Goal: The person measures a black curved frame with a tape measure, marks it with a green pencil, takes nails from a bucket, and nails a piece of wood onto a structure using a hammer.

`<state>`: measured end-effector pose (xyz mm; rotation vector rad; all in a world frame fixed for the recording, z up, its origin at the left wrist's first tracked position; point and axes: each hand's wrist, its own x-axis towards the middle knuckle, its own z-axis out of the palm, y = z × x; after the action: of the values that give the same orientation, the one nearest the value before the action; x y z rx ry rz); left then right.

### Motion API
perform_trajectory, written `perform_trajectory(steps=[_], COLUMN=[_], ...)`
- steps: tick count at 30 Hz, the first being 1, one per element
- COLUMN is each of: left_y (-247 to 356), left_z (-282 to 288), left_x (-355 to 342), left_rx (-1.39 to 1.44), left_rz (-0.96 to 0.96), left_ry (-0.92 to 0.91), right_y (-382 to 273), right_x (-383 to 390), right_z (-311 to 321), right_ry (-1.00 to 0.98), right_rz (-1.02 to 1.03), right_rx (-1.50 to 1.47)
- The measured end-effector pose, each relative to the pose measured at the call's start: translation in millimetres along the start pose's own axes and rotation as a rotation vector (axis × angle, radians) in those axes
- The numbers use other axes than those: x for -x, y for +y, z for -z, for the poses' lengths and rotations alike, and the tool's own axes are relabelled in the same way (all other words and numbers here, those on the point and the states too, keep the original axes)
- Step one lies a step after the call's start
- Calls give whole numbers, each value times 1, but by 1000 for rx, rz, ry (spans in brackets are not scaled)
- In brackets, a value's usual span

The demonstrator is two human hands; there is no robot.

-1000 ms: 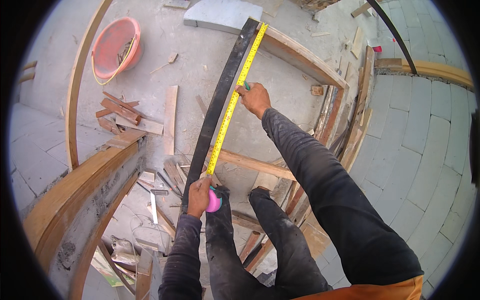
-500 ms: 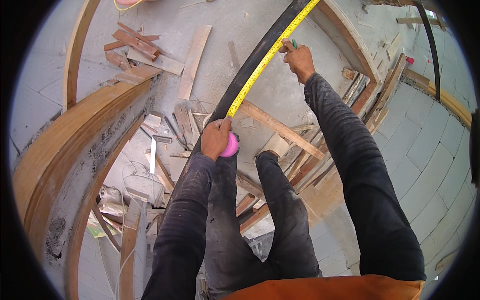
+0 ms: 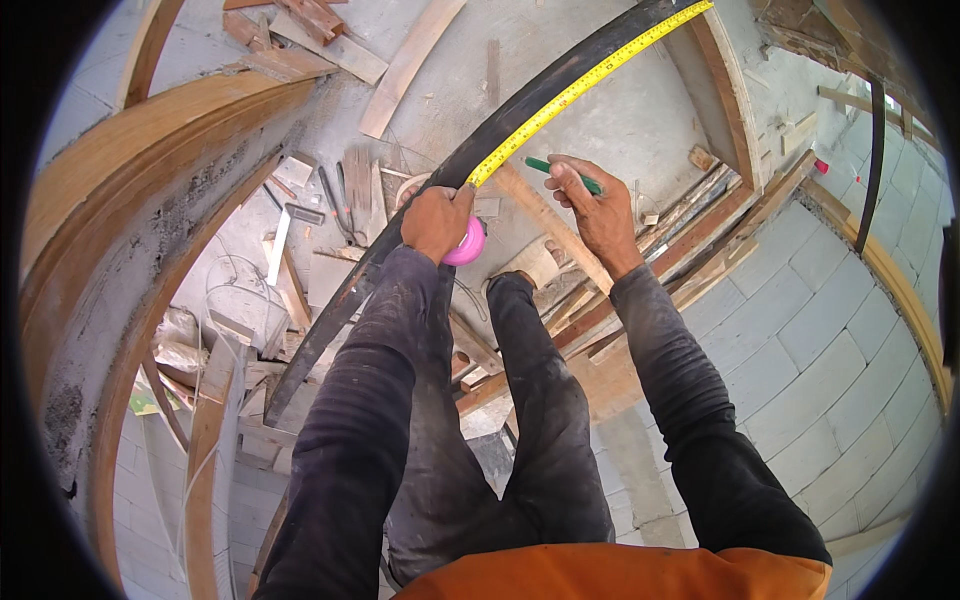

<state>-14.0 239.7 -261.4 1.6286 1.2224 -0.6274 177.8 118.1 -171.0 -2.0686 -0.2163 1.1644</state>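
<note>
My left hand (image 3: 438,222) is closed round a tape measure with a pink case (image 3: 466,243) and presses it against a long dark board (image 3: 520,98). The yellow tape blade (image 3: 580,88) runs out along the board's right-hand edge, away from me to the upper right. My right hand (image 3: 598,208) grips a short green pencil (image 3: 560,174) between thumb and fingers. That hand is held just right of the blade, apart from it, with the pencil's end pointing left toward the board.
Curved wooden frames (image 3: 160,130) stand on the left. A hand saw (image 3: 285,235) and other tools lie on the floor among scraps. Planks (image 3: 690,270) are stacked at right, beside a block wall (image 3: 800,320). A loose board (image 3: 410,65) lies on the floor ahead.
My right hand has drawn back from the tape blade toward me, and the pencil now shows in full. The view has shifted. My left hand still grips the tape measure at the board.
</note>
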Motion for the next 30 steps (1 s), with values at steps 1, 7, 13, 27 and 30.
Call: perform_trajectory(steps=[1,7,13,27,30], left_y=[0,7,9,-1,0], left_z=[1,6,-11,-30,-32], left_x=[0,9,24,23,23], left_rx=[7,14,29,89,105], left_rz=[14,54,68,29,21], left_ry=[-7,-55,-39,-18,-32], right_y=[1,-1,-2,9,10], right_x=[1,-8,-17,-27,-24], right_z=[-4,-15,-23,-31,-30], right_ry=[-26,-139,-191,-208,-193], right_rz=[39,287,475,611,624], right_rx=[64,312,461,612,622])
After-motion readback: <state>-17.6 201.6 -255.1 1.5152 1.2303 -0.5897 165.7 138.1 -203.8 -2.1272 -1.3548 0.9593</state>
